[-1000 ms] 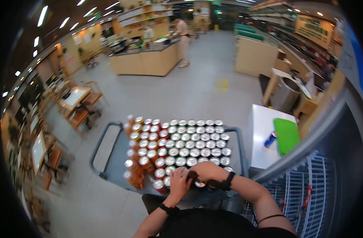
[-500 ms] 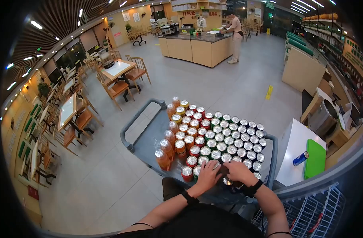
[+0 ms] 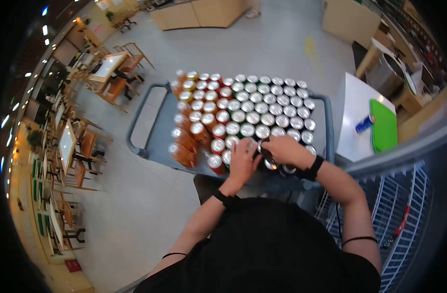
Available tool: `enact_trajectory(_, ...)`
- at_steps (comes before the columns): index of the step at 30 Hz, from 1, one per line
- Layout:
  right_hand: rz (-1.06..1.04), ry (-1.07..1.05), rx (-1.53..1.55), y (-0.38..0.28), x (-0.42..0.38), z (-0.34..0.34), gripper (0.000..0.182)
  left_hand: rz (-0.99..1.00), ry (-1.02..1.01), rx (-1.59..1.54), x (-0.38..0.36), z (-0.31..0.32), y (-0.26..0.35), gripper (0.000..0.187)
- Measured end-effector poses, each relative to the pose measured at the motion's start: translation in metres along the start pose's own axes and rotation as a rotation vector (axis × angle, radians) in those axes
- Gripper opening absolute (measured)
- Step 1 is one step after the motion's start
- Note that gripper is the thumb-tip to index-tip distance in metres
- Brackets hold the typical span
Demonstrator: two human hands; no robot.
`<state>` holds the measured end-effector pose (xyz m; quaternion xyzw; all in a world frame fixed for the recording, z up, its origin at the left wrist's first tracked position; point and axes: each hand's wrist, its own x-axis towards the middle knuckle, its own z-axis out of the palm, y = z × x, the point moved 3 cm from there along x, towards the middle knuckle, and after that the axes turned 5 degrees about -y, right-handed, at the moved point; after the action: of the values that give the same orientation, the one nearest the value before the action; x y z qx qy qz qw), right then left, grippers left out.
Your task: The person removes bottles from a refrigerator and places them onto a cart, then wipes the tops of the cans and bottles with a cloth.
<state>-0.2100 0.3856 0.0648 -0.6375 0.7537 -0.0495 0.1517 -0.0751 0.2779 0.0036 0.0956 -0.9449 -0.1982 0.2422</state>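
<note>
Rows of drink cans [image 3: 252, 117] stand upright with silvery tops on a grey cart [image 3: 157, 139]. Along their left side is a line of orange drink bottles [image 3: 183, 154]. At the near edge of the rows, my left hand [image 3: 243, 163] has its fingers and thumb around a can top [image 3: 252, 146]. My right hand [image 3: 284, 150], close beside it, is curled round a dark, tilted can [image 3: 263, 146], mostly covered by the fingers. Just below that hand, another dark can [image 3: 270, 164] shows its top. Blur softens the fingertips.
On the right, a white counter [image 3: 348, 112] bears a blue can [image 3: 365, 124] and a green board [image 3: 383, 126]. Wire baskets [image 3: 404, 234] sit low at the right. Wooden tables [image 3: 67, 146] and chairs [image 3: 89, 144] stand on the left, and a service counter [image 3: 199, 14] is ahead.
My view has tilted downward, so the cart and the room sit higher in it. Both hands stay together at the near edge of the cans; the dark can between them has shifted slightly.
</note>
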Motion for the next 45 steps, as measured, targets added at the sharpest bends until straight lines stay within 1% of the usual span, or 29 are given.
enact_trajectory(1,-0.011,-0.186,0.058,-0.002,-0.004,-0.021,0.025,0.019,0.014,0.006,0.001,0.001,-0.001,0.046)
enact_trajectory(3,-0.08,-0.206,0.283,0.018,-0.012,-0.027,0.035,-0.003,-0.005,0.029,0.003,-0.003,0.004,0.043)
enact_trajectory(5,0.001,-0.11,0.397,0.038,-0.025,-0.041,0.043,0.009,0.004,0.033,0.003,-0.002,0.004,0.042)
enact_trajectory(6,0.012,-0.012,0.357,0.049,-0.033,-0.05,0.043,0.016,0.012,0.031,0.003,-0.002,0.004,0.042)
enact_trajectory(7,0.141,-0.03,0.304,0.06,-0.039,-0.057,0.043,0.021,0.019,0.03,0.002,-0.003,0.004,0.041)
enact_trajectory(9,0.194,0.105,0.234,0.08,-0.053,-0.062,0.044,0.025,0.023,-0.009,0.011,-0.009,0.007,0.041)
enact_trajectory(11,0.212,0.132,0.229,0.088,-0.058,-0.062,0.044,0.041,0.055,-0.112,0.021,-0.013,0.011,0.04)
enact_trajectory(13,0.228,0.159,0.221,0.086,-0.058,-0.062,0.045,0.08,0.041,-0.146,0.039,-0.01,0.01,0.04)
enact_trajectory(15,0.174,0.166,0.278,0.075,-0.045,-0.059,0.042,0.136,-0.032,-0.071,0.058,-0.001,0.01,0.039)
enact_trajectory(16,0.115,0.212,0.246,0.08,-0.034,-0.045,0.039,0.129,-0.05,-0.097,0.066,0.005,0.007,0.038)
enact_trajectory(17,0.118,0.214,0.248,0.08,-0.025,-0.041,0.039,0.132,-0.053,-0.098,0.074,0.01,0.006,0.038)
enact_trajectory(19,0.225,0.064,0.146,0.073,-0.009,-0.034,0.036,0.14,-0.104,-0.146,0.085,0.02,0.003,0.035)
enact_trajectory(20,0.227,0.041,0.134,0.068,-0.005,-0.035,0.034,0.148,-0.131,-0.11,0.089,0.025,0.003,0.035)
enact_trajectory(21,0.226,0.041,0.134,0.072,-0.002,-0.029,0.034,0.148,-0.13,-0.109,0.09,0.027,0.001,0.035)
enact_trajectory(23,0.189,0.054,0.107,0.078,0.006,-0.015,0.033,0.108,-0.282,-0.031,0.091,0.034,-0.002,0.037)
enact_trajectory(27,0.223,0.023,0.085,0.076,0.01,-0.013,0.032,0.078,-0.312,-0.013,0.093,0.037,-0.001,0.039)
enact_trajectory(29,0.151,-0.06,0.049,0.07,0.011,-0.017,0.031,0.045,-0.323,0.007,0.093,0.036,-0.001,0.039)
enact_trajectory(30,0.154,-0.059,0.052,0.068,0.01,-0.022,0.031,0.047,-0.326,0.007,0.093,0.034,0.002,0.039)
enact_trajectory(32,0.085,-0.237,0.064,0.064,0.011,-0.028,0.034,0.005,-0.362,0.047,0.093,0.031,0.008,0.039)
enact_trajectory(33,0.085,-0.234,0.064,0.073,0.013,-0.03,0.034,0.008,-0.361,0.049,0.093,0.034,0.008,0.039)
enact_trajectory(35,-0.008,-0.223,0.19,0.089,0.014,-0.035,0.037,-0.012,-0.368,0.043,0.093,0.036,0.008,0.04)
enact_trajectory(36,0.042,-0.183,0.178,0.093,0.014,-0.039,0.039,-0.012,-0.364,0.025,0.093,0.036,0.009,0.039)
enact_trajectory(37,0.039,-0.183,0.175,0.092,0.015,-0.037,0.039,-0.014,-0.361,0.026,0.092,0.035,0.009,0.039)
enact_trajectory(39,0.158,-0.149,0.11,0.085,0.013,-0.031,0.035,-0.019,-0.368,0.029,0.093,0.036,0.009,0.037)
enact_trajectory(40,0.112,-0.104,0.077,0.083,0.016,-0.018,0.033,-0.02,-0.365,0.033,0.094,0.037,0.009,0.036)
enact_trajectory(41,0.122,-0.071,-0.016,0.073,0.013,-0.02,0.03,-0.011,-0.364,0.033,0.096,0.038,0.008,0.036)
enact_trajectory(43,0.087,-0.232,-0.052,0.064,0.01,-0.032,0.031,0.008,-0.374,0.093,0.095,0.041,0.008,0.036)
enact_trajectory(45,0.022,-0.272,-0.003,0.072,0.008,-0.033,0.034,0.009,-0.395,0.109,0.092,0.037,0.011,0.036)
